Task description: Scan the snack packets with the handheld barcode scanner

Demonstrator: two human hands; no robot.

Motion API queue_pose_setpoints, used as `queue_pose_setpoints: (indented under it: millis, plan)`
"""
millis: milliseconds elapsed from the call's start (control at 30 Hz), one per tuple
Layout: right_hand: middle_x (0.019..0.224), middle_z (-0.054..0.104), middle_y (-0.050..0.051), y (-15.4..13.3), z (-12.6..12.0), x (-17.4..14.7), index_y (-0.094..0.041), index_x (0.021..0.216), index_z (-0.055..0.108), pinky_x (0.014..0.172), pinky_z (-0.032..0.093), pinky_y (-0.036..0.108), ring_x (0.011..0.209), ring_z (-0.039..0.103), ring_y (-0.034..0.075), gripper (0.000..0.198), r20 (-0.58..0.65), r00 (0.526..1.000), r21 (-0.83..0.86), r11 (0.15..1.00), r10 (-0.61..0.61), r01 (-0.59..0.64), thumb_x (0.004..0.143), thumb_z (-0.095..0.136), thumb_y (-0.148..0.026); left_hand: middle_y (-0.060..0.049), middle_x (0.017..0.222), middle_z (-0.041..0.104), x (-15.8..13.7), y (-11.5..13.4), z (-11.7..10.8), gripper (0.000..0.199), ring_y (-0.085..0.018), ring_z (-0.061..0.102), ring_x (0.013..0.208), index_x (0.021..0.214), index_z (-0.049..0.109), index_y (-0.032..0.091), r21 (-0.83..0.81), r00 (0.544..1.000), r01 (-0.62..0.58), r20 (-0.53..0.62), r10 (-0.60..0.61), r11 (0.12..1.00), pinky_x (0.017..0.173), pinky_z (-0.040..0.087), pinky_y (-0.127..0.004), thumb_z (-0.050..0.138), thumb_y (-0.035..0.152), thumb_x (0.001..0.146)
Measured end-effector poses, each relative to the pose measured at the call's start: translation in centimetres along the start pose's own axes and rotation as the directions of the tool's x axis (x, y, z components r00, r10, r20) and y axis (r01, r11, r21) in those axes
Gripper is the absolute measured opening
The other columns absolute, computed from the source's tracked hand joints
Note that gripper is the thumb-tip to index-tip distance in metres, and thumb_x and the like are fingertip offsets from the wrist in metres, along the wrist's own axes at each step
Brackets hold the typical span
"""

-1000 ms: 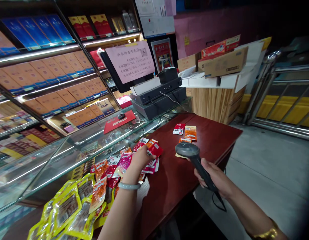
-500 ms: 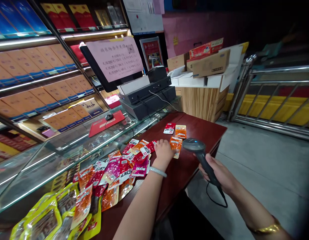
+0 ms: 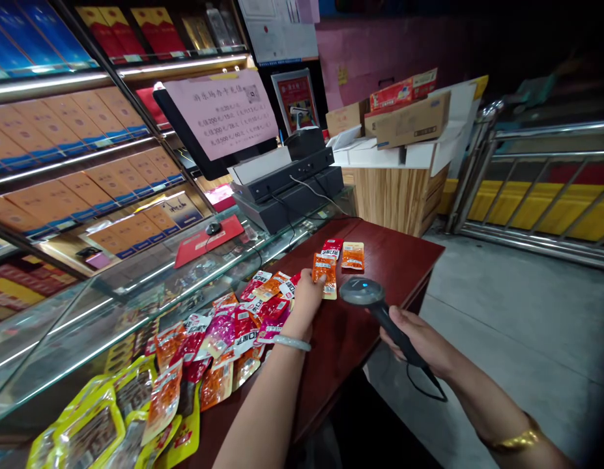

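My left hand [image 3: 309, 293], with a pale bangle at the wrist, pinches the left edge of an orange snack packet [image 3: 325, 266] just above the dark red table. In my right hand [image 3: 421, 339] is a black barcode scanner [image 3: 363, 292], a blue light glowing on its head; the head points toward the packet. Behind the held packet lies a red and white packet [image 3: 332, 245], partly covered by it. Another orange packet [image 3: 353, 256] lies flat to its right. A heap of red, purple and orange packets [image 3: 233, 332] spreads left of my left hand.
Yellow-edged packets [image 3: 89, 433] lie at the front left. A glass counter [image 3: 101, 326] runs along the left, bearing a red mat [image 3: 208, 241], a mouse and a monitor [image 3: 184, 137] with a pink sign. Cartons [image 3: 414, 120] stand behind; a metal railing [image 3: 550, 195] is at right.
My left hand has drawn the orange packet leftward, over part of the red and white one. The scanner in my right hand has shifted slightly left and down.
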State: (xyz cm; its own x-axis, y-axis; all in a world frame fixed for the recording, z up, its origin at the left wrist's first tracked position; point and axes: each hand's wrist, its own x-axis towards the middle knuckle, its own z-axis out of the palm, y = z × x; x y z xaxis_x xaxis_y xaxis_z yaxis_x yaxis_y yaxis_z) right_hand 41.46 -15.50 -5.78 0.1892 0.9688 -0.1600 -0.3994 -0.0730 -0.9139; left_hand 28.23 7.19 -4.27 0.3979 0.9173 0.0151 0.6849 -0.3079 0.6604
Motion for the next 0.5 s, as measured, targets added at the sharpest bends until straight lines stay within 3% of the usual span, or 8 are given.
queue_pose_setpoints:
  millis: [267, 400, 500]
  plan:
    - [0.054, 0.048, -0.007, 0.2, 0.8, 0.9, -0.020, 0.080, 0.049, 0.041, 0.029, 0.018, 0.039, 0.036, 0.005, 0.052, 0.034, 0.999, 0.057, 0.998, 0.017, -0.019, 0.087, 0.055, -0.072, -0.013, 0.111, 0.072, -0.4, 0.2, -1.9, 0.030, -0.022, 0.069, 0.098, 0.117, 0.055, 0.017, 0.086, 0.999, 0.035, 0.012, -0.036, 0.996, 0.080, 0.049, -0.030, 0.057, 0.034, 0.093]
    - [0.054, 0.048, -0.008, 0.2, 2.4, 2.4, -0.022, 0.079, 0.046, 0.040, 0.032, 0.019, 0.038, 0.037, 0.006, 0.055, 0.084, 0.995, 0.059, 0.997, 0.045, -0.050, 0.083, 0.057, -0.075, -0.011, 0.103, 0.074, 0.0, -1.5, -6.3, 0.035, -0.024, 0.070, 0.094, 0.112, 0.060, 0.020, 0.339, 0.988, 0.045, 0.124, -0.092, 0.940, 0.080, 0.048, -0.031, 0.065, 0.042, 0.086]
    - [0.055, 0.050, -0.008, 0.3, 3.9, 3.9, -0.022, 0.081, 0.047, 0.040, 0.036, 0.019, 0.037, 0.039, 0.006, 0.059, 0.161, 0.986, 0.034, 0.999, 0.034, -0.040, 0.080, 0.056, -0.080, -0.012, 0.107, 0.074, 0.9, -2.3, -10.4, 0.037, -0.029, 0.068, 0.101, 0.108, 0.063, 0.021, 0.600, 0.976, 0.014, 0.165, -0.141, 0.800, 0.085, 0.047, -0.036, 0.068, 0.047, 0.081]
